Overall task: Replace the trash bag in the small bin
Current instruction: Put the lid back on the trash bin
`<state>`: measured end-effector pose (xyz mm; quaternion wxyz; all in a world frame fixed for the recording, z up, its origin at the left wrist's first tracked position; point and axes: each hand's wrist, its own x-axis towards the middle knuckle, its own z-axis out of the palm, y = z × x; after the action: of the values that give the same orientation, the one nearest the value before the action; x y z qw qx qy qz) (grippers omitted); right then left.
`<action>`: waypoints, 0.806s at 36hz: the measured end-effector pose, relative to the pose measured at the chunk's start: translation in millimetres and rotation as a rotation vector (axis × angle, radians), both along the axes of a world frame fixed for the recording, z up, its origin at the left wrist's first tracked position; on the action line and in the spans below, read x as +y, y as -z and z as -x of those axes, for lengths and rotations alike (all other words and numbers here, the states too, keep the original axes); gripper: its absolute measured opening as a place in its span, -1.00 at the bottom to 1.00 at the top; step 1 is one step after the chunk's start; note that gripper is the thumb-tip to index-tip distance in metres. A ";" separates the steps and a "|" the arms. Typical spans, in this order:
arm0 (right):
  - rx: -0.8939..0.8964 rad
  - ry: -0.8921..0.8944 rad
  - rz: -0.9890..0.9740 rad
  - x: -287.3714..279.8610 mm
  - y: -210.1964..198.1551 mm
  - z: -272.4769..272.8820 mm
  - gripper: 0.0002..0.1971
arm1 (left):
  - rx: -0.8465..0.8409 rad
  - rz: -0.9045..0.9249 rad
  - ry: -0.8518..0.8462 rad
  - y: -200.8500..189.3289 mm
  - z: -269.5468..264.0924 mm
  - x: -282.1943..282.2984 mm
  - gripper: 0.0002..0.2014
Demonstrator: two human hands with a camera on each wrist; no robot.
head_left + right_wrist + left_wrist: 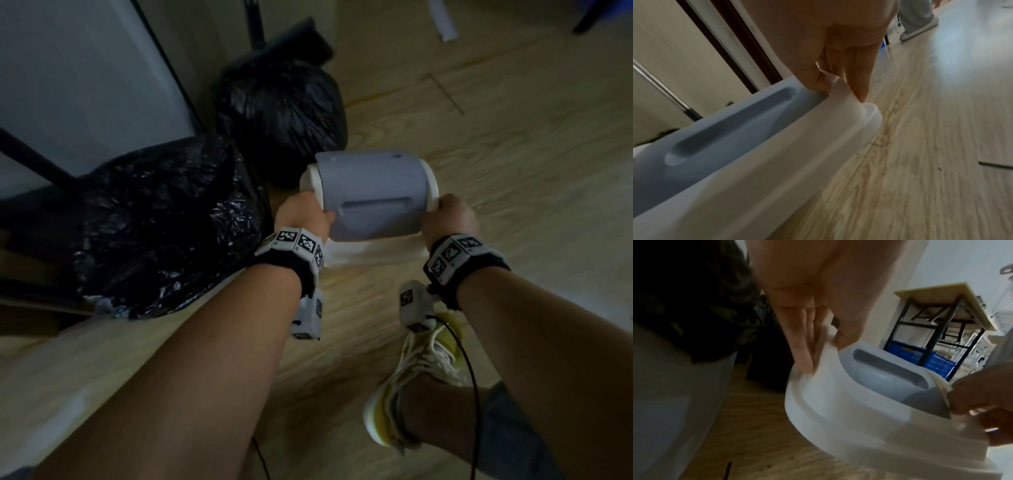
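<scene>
I hold a small grey bin [373, 192] above the wooden floor, tilted so its side with the recessed handle faces me. A white trash bag [356, 251] is stretched over its rim. My left hand [305, 212] pinches the bag's edge at the left end of the rim, and my right hand [448, 216] pinches it at the right end. In the left wrist view, thumb and fingers of the left hand [813, 331] clamp the white bag [828, 402] against the bin [885, 368]. In the right wrist view, the right hand [838, 78] pinches a fold of the bag [797, 154] beside the bin [725, 138].
A full black trash bag [281, 113] stands just behind the bin by the wall. A second crumpled black bag [161, 226] lies to the left under a black table leg. My shoe [411, 377] is below. A blue crate [937, 361] sits under a shelf; another person's legs [918, 17] stand farther off.
</scene>
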<state>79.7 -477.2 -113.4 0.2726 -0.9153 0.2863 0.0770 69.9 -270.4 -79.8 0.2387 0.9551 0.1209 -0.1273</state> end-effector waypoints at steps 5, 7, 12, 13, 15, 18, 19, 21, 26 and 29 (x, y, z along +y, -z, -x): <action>-0.073 -0.005 -0.010 3.2 -38.3 15.1 -0.73 | -0.091 0.013 0.012 -34.5 16.6 6.4 -0.69; -0.101 -0.011 -0.020 4.9 -51.8 22.4 -0.76 | -0.123 0.010 0.016 -48.0 24.0 9.9 -0.68; -0.183 -0.042 -0.043 16.1 -81.9 36.6 -0.82 | -0.220 -0.030 0.018 -80.0 42.7 23.6 -0.71; -0.194 -0.054 -0.049 19.5 -86.3 38.2 -0.84 | -0.236 -0.038 0.011 -85.2 46.7 27.3 -0.71; -0.217 -0.080 -0.055 28.0 -96.5 41.5 -0.88 | -0.270 -0.055 -0.004 -94.1 54.1 37.0 -0.71; -0.272 -0.133 -0.079 43.8 -110.2 43.8 -0.89 | -0.314 -0.082 -0.036 -104.1 63.1 55.5 -0.70; -0.294 -0.158 -0.082 50.2 -114.6 44.5 -0.91 | -0.326 -0.082 -0.053 -106.7 66.0 62.9 -0.69; -0.330 -0.217 -0.080 65.2 -122.4 46.5 -0.95 | -0.351 -0.079 -0.101 -111.3 72.5 78.6 -0.66; -0.381 -0.339 -0.104 103.7 -131.1 47.6 -0.95 | -0.405 -0.019 -0.249 -113.6 89.9 118.9 -0.65; -0.385 -0.372 -0.124 132.5 -127.7 46.8 -0.91 | -0.403 -0.015 -0.289 -110.2 103.7 146.7 -0.65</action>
<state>32.9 -344.7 14.3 0.3587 -0.9315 0.0512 -0.0321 -33.7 -123.6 30.4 0.2668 0.9357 0.2071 0.1021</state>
